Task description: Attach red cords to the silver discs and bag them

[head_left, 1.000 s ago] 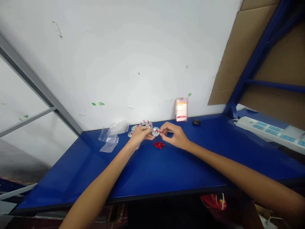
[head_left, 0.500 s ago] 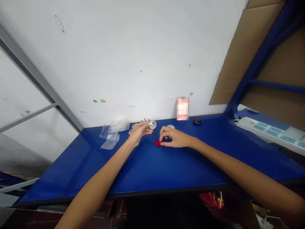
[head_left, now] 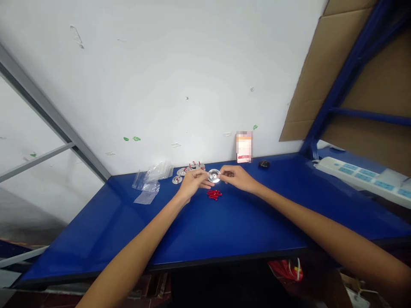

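Observation:
A shiny silver disc (head_left: pixel 213 176) with a hole at its centre is pinched at its left edge by my left hand (head_left: pixel 194 182), raised above the blue table. My right hand (head_left: pixel 236 177) is closed, with its fingertips at the disc's right side near the hole. Whatever sits between those fingertips is too small to make out. Just below the disc lies a small pile of red cord loops (head_left: pixel 214 195). Behind my left hand rest several flat metal discs (head_left: pixel 177 180), some with red loops on them.
Clear plastic bags (head_left: pixel 153 179) lie at the left of the blue table (head_left: pixel 192 231), near the white wall (head_left: pixel 205 77). A box-like item with a blurred front (head_left: pixel 244 147) leans at the wall. A small black object (head_left: pixel 264 164) and a white power strip (head_left: pixel 369 179) are further right.
My right hand has risen from the red cord pile to the disc. My left hand has brought the disc slightly right and down, facing it toward me.

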`<state>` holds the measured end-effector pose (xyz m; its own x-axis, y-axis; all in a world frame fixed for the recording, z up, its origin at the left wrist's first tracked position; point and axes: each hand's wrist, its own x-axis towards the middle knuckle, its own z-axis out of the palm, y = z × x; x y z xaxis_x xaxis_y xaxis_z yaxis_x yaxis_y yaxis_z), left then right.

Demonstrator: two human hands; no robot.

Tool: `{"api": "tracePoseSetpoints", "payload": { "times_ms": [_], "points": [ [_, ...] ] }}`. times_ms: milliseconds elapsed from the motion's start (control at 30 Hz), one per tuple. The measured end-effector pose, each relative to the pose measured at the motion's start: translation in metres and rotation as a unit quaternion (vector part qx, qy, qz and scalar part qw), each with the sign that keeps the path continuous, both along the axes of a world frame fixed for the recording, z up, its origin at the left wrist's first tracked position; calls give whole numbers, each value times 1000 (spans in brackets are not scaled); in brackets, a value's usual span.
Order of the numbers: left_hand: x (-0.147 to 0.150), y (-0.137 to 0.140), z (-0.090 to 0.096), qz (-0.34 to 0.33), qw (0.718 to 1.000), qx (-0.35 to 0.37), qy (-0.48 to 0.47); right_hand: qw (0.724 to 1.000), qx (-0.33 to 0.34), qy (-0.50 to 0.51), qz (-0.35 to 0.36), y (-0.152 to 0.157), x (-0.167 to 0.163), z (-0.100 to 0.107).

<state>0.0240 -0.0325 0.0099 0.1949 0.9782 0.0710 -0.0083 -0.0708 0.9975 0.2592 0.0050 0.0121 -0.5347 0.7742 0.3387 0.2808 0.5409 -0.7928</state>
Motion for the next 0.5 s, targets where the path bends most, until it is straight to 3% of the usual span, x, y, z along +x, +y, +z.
{"api": "tracePoseSetpoints", "payload": {
  "times_ms": [100, 167, 333, 500],
  "points": [
    [-4, 5, 1, -2, 1000, 13, 25, 994, -101, 29, -14, 22, 17, -5],
    [-11, 10, 2, 23, 998, 31, 44, 993, -116, 9, -37, 37, 32, -9],
    [-29, 23, 1, 82, 992, 46, 81, 986, -55, -82, -135, 54, 51, -19],
    [-32, 27, -4, 77, 991, 50, 99, 969, 68, -166, -167, 57, 42, -32]
  ]
}}
